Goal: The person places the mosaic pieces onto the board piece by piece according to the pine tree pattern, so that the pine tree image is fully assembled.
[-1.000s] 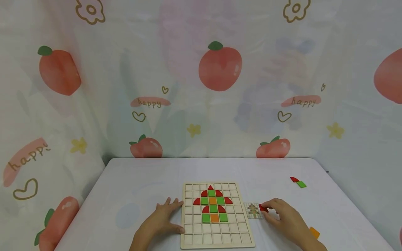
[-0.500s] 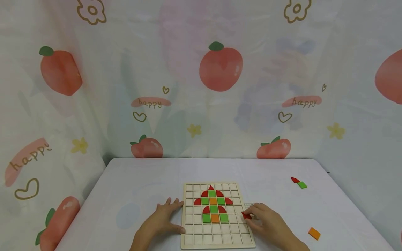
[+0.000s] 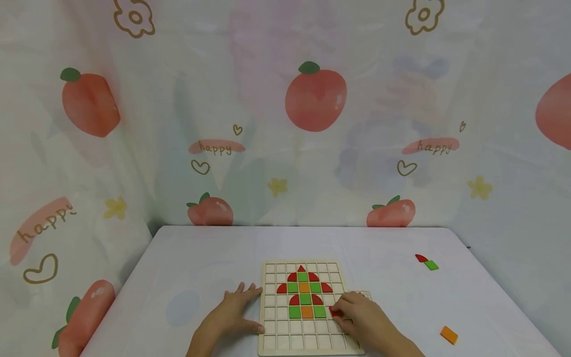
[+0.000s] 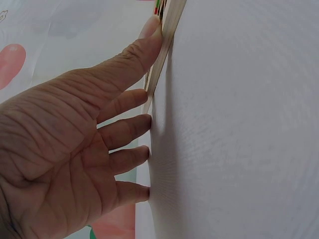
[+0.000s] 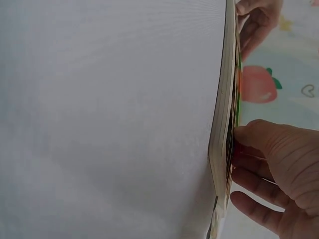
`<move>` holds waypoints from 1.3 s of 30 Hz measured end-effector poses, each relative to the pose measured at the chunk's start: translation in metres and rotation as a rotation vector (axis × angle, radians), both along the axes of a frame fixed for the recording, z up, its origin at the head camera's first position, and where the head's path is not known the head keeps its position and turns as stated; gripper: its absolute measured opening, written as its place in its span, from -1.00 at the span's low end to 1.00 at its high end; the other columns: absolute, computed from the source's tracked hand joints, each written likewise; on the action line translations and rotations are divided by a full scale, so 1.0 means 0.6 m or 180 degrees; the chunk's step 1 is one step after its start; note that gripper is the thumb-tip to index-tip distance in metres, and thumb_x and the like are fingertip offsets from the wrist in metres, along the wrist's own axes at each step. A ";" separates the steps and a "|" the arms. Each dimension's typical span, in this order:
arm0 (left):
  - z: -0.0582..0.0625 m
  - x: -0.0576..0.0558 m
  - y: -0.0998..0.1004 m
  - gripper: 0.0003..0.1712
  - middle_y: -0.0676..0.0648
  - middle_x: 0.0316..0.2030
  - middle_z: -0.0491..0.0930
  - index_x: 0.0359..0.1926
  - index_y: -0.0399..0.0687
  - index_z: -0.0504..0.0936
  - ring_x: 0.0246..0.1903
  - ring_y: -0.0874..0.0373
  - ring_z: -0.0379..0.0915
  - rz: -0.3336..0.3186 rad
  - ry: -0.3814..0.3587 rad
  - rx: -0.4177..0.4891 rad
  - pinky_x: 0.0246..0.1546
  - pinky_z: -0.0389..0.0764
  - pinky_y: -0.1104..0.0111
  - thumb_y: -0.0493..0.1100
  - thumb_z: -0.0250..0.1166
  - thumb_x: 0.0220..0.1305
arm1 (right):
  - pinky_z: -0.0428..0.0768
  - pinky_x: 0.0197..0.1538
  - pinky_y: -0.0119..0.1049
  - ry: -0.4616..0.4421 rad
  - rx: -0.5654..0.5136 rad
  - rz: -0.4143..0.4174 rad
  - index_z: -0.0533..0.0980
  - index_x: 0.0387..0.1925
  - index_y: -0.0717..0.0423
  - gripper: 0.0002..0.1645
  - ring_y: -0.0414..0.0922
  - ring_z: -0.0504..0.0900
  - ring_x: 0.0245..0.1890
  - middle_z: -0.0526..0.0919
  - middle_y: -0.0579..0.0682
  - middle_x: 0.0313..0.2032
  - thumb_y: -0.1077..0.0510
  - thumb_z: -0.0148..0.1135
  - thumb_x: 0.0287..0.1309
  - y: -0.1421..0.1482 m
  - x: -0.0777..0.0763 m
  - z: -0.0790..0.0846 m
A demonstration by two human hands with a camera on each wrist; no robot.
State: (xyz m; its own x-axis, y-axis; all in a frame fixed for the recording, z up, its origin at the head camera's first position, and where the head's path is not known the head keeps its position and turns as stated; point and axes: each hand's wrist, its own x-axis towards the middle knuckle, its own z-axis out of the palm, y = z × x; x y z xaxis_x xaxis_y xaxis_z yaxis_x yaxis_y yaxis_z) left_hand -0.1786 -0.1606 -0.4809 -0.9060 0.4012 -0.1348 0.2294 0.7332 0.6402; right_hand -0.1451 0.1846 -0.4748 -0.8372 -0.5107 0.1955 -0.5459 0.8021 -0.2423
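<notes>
A wooden grid board (image 3: 296, 342) lies on the table, with red, green and orange tiles set in its cells in a tree shape. My left hand (image 3: 232, 312) rests at its left edge with fingers spread; in the left wrist view the thumb touches the board's side. Over the right part of the board, just right of the lower green tile (image 3: 319, 312), my right hand (image 3: 366, 320) pinches a red tile (image 3: 332, 311). Fingers cover most of that tile, so its full shape is hidden. The right wrist view shows red (image 5: 242, 149) between thumb and fingers, close over the board's surface.
A small printed grid card (image 3: 365, 294) lies at the board's right side, mostly behind my right hand. Farther right are an orange tile (image 3: 449, 334), a red curved tile (image 3: 421, 258) and a green tile (image 3: 431, 265). A patterned cloth (image 3: 312, 148) hangs behind the table.
My right hand has carried the red tile leftward from beside the card to over the board. The orange tile has come out from behind the right arm. My left hand stays at the board's edge.
</notes>
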 end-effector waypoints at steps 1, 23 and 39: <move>0.000 0.000 0.000 0.09 -0.36 0.44 0.32 0.42 -0.18 0.45 0.51 -0.44 -0.06 -0.0003 0.0002 -0.0004 0.40 -0.09 -0.46 0.04 0.69 -0.15 | 0.69 -0.12 -0.26 -0.0002 -0.0032 0.0037 0.69 -0.25 -0.14 -0.90 -0.31 0.52 -0.22 0.61 -0.34 -0.23 0.05 0.47 0.20 -0.001 -0.002 0.000; -0.002 0.001 0.000 0.08 -0.39 0.43 0.32 0.40 -0.22 0.46 0.50 -0.46 -0.05 -0.0032 0.0032 0.0026 0.39 -0.11 -0.48 0.03 0.69 -0.15 | 0.70 -0.15 -0.31 0.0096 -0.0243 -0.0208 0.70 -0.24 -0.14 -0.91 -0.38 0.55 -0.21 0.63 -0.40 -0.24 0.05 0.45 0.21 0.032 -0.014 0.001; -0.003 0.000 -0.002 0.08 -0.41 0.42 0.32 0.40 -0.24 0.45 0.49 -0.49 -0.06 -0.0071 0.0068 0.0053 0.38 -0.11 -0.49 0.04 0.68 -0.14 | 0.71 -0.05 0.04 0.0183 -0.0426 -0.0997 0.69 -0.21 -0.02 -0.85 0.01 0.71 -0.08 0.72 -0.18 -0.18 0.12 0.48 0.17 0.184 -0.052 -0.002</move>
State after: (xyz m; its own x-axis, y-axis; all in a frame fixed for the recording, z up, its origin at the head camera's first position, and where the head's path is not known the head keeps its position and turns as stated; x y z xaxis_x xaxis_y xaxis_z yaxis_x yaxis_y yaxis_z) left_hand -0.1783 -0.1620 -0.4826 -0.8995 0.4233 -0.1087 0.2592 0.7170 0.6471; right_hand -0.1760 0.2951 -0.4763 -0.9349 -0.1974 0.2949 -0.2941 0.8961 -0.3326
